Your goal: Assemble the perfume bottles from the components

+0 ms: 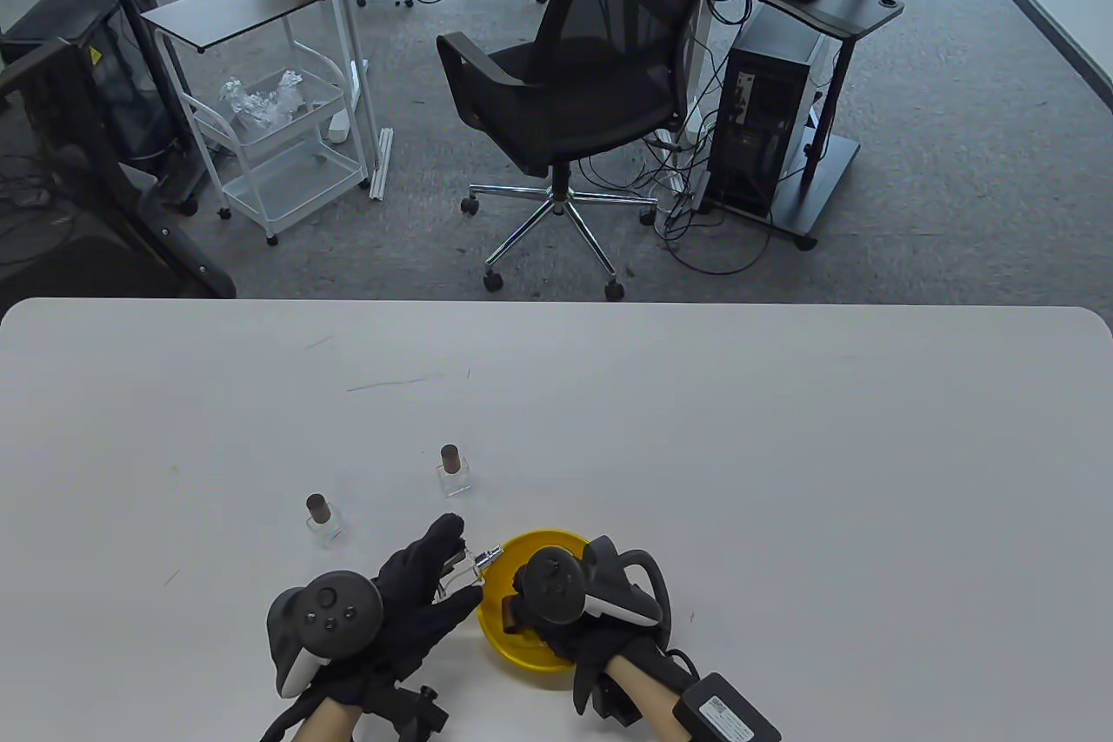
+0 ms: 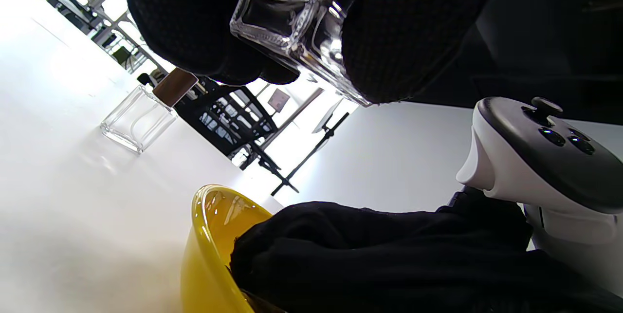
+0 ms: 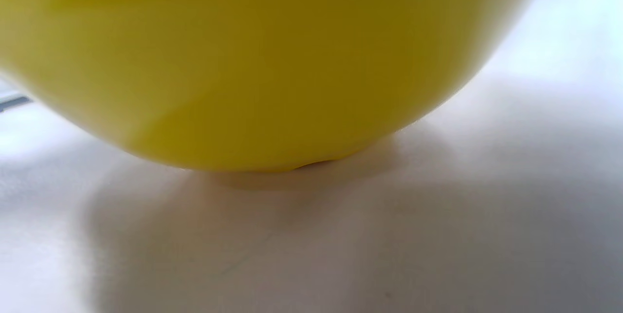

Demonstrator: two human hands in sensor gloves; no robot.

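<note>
1. Standing upright in the lower left of the table view, a small square clear-glass bottle with a brown cylindrical cap point(image 1: 323, 520) rests on the white table point(image 1: 783, 446); a second capped clear-glass bottle point(image 1: 453, 471) stands just up and right of it. Both look finished, and they seem parked well away from the work so they will not be knocked.
2. Next rightward, the left hand point(image 1: 417, 590) in its black glove grips an uncapped square clear-glass bottle with a silver spray nozzle point(image 1: 465, 570), fingers wrapped around the body. The nozzle points right, toward the bowl, likely so a cap can be pushed on without re-gripping. The left wrist view shows the glass base point(image 2: 287, 26) clamped between gloved fingers point(image 2: 404, 35), lifted off the table.
3. Just right of that, a round yellow plastic bowl point(image 1: 509, 646) sits at the bottom centre, probably holding loose parts close to both hands.
4. Furthest right, the right hand point(image 1: 556, 603) reaches down into the bowl, presumably for a cap. Whether its fingers grasp anything I cannot tell; the right wrist view shows only the bowl's outer wall point(image 3: 272, 60).
</note>
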